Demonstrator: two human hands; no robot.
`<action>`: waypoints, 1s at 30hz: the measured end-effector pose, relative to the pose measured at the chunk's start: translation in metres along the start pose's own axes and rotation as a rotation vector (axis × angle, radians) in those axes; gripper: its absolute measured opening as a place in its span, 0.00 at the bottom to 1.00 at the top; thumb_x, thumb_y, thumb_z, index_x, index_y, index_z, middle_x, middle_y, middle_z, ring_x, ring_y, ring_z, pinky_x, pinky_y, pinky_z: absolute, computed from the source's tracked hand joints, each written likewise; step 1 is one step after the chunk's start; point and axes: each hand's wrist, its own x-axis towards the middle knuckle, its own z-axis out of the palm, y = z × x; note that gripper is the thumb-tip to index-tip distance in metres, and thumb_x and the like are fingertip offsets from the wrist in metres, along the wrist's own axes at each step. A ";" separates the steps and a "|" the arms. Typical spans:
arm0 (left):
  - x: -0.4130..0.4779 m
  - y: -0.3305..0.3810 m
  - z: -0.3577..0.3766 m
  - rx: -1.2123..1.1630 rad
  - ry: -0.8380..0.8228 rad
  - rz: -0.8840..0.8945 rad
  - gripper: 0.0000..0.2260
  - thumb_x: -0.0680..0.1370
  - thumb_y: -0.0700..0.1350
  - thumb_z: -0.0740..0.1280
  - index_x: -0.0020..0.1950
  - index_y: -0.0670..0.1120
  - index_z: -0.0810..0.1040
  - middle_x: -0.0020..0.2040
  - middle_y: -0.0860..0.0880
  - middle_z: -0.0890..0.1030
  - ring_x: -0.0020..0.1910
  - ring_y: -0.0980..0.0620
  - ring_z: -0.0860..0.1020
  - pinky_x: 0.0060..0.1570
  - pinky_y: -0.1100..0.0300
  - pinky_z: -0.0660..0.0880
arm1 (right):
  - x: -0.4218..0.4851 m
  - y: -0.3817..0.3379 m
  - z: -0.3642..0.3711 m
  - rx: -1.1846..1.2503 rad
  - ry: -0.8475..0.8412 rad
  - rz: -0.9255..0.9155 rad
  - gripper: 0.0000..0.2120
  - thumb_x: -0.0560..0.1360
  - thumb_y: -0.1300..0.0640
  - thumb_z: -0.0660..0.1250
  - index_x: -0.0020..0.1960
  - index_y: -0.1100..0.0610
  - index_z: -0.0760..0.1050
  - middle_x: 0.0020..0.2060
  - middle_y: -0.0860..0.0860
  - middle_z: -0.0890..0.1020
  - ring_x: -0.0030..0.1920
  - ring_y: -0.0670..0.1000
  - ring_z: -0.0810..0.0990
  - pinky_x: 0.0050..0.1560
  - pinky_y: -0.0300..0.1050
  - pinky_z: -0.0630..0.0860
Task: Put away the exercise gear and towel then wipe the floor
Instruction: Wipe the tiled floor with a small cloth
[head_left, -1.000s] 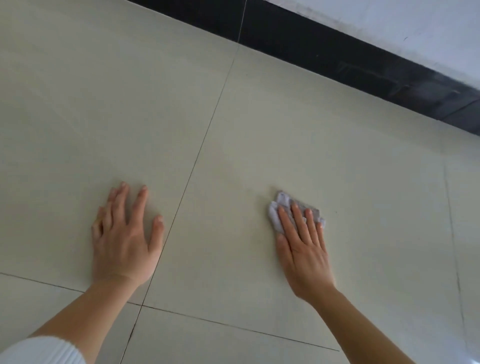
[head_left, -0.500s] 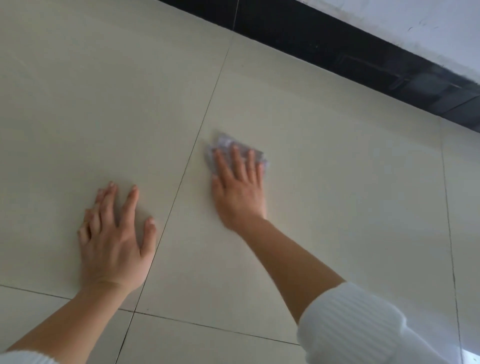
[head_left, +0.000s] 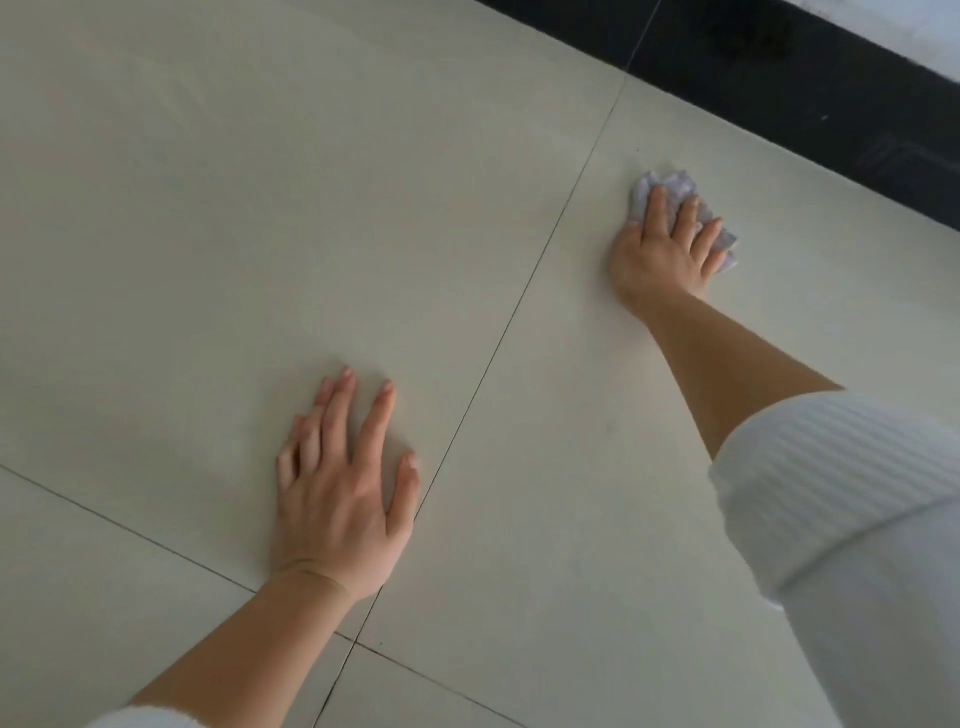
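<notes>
Pale square tiles make up the floor (head_left: 218, 218), crossed by thin dark grout lines, with a black skirting band (head_left: 810, 88) along its far edge under a light wall. No exercise gear or towel shows anywhere here, so the step in hand looks like the last one: wiping the floor.

On the far tile, near the black band and just right of the long grout line, lies a small crumpled whitish cloth (head_left: 680, 187). The right hand (head_left: 662, 249) presses flat on top of it, fingers spread across it rather than curled around it, arm stretched well forward. The left hand (head_left: 340, 493) lies empty, palm down and fingers apart, on the near tile beside the grout crossing, apparently bracing the body.

I judge the next move calls for steady downward pressure while sliding the cloth over the unwiped tile, keeping it bunched under the palm.

Most of the cloth is hidden beneath the hand. Whether it is damp, and which tiles are already wiped, cannot be told. White sleeves (head_left: 841, 519) run off the lower edges.
</notes>
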 end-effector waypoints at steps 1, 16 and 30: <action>0.001 0.000 0.000 -0.001 -0.002 0.001 0.27 0.76 0.56 0.51 0.74 0.49 0.63 0.75 0.43 0.61 0.74 0.45 0.58 0.67 0.49 0.55 | 0.003 -0.019 0.003 -0.007 -0.021 -0.059 0.26 0.82 0.44 0.39 0.79 0.44 0.43 0.79 0.51 0.42 0.77 0.59 0.37 0.74 0.58 0.33; -0.001 0.001 0.000 0.037 0.003 -0.014 0.28 0.76 0.57 0.51 0.74 0.49 0.62 0.75 0.43 0.59 0.73 0.43 0.57 0.67 0.45 0.57 | -0.100 0.072 0.007 -0.253 -0.181 -0.862 0.27 0.79 0.40 0.37 0.78 0.41 0.45 0.79 0.48 0.48 0.78 0.52 0.42 0.76 0.49 0.37; 0.000 0.001 0.001 0.003 -0.011 0.003 0.27 0.76 0.56 0.52 0.74 0.49 0.62 0.75 0.43 0.60 0.73 0.44 0.57 0.65 0.48 0.55 | -0.099 -0.010 0.028 -0.116 -0.134 -0.515 0.24 0.83 0.44 0.42 0.78 0.42 0.42 0.78 0.47 0.40 0.77 0.54 0.34 0.74 0.51 0.31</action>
